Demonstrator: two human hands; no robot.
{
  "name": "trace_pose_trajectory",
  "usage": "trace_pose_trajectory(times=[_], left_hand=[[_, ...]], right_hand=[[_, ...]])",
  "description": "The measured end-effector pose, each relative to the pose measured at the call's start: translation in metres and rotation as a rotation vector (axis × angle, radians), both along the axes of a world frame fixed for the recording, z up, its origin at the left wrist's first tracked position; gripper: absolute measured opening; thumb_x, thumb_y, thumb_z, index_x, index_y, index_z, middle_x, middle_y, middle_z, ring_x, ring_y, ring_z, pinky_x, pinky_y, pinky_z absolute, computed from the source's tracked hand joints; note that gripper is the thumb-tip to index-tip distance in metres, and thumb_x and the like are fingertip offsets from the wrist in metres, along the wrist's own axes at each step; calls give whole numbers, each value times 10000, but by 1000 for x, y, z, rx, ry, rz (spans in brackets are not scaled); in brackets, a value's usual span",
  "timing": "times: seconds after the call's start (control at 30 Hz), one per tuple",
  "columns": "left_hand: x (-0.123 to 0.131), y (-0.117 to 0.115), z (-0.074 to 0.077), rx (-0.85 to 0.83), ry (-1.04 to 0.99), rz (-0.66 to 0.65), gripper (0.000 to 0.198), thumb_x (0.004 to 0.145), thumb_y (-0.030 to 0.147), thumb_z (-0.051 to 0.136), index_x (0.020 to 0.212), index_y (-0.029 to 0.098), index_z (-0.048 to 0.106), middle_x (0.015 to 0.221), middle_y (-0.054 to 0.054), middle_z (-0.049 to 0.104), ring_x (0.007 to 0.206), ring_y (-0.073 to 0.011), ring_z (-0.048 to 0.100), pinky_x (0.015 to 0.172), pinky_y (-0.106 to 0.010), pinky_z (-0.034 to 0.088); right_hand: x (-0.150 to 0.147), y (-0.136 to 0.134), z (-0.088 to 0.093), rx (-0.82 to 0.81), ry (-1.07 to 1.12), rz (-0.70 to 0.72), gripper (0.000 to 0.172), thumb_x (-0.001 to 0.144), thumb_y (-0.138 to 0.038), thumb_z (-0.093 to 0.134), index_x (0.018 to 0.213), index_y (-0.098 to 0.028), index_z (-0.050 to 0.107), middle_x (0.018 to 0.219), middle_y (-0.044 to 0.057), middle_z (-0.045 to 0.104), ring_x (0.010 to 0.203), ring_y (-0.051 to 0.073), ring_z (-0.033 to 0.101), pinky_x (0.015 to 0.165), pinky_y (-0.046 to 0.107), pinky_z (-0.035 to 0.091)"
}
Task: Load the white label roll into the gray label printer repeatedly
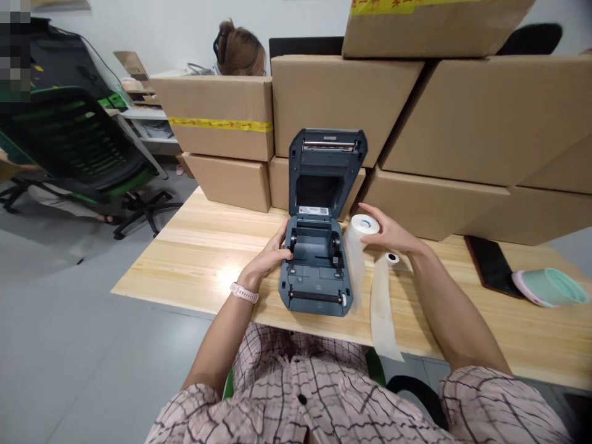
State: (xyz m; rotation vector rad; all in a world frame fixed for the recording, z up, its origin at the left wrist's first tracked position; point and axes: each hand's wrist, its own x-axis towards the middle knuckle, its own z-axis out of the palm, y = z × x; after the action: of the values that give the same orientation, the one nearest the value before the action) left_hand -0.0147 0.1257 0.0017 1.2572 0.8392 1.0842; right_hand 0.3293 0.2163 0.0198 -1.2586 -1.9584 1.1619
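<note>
Table (171, 259): pale wood grain, glossy, with a bright glare on its left part. Printer (312, 250): stands near the front edge, lid raised. Small roll (394, 261): lies right of the printer, apart from it; its strip (383, 308) runs forward (the loose end, I note, overhangs the front edge). Phone (491, 265): black, flat, farther right. Cup (548, 287): mint and pink, at the phone's near end; contact cannot be judged from where I stand. Cartons (235, 182): lower row stands along the rear.
</note>
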Motion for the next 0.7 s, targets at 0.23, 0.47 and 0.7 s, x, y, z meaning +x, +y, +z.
trace_pose_trajectory(times=[0.23,0.47,0.7], left_hand=[[0,-1,0,12,24,-18,1059,632,100,600,1632,247,285,1714,3,298,1599,-276,220,1300,-360,217],[1,0,-1,5,26,5,1071,620,116,611,1633,236,282,1707,-11,314,1586,-294,249,1297,-370,231],[2,0,-3,26,10,-5,1049,634,136,630,1625,230,300,1697,-22,337,1582,-302,257,1297,-389,227]], right_hand=[[59,-48,-32,-258,278,-65,827,795,-612,775,1524,-403,445,1588,68,511,1467,322,482,1189,546,433],[40,-81,-8,-234,190,42,472,758,-585,825,1065,-233,755,933,74,756,889,238,713,867,412,589],[-70,-114,66,320,-95,313,384,973,-466,612,1307,-278,643,1119,60,740,961,230,698,853,370,555]])
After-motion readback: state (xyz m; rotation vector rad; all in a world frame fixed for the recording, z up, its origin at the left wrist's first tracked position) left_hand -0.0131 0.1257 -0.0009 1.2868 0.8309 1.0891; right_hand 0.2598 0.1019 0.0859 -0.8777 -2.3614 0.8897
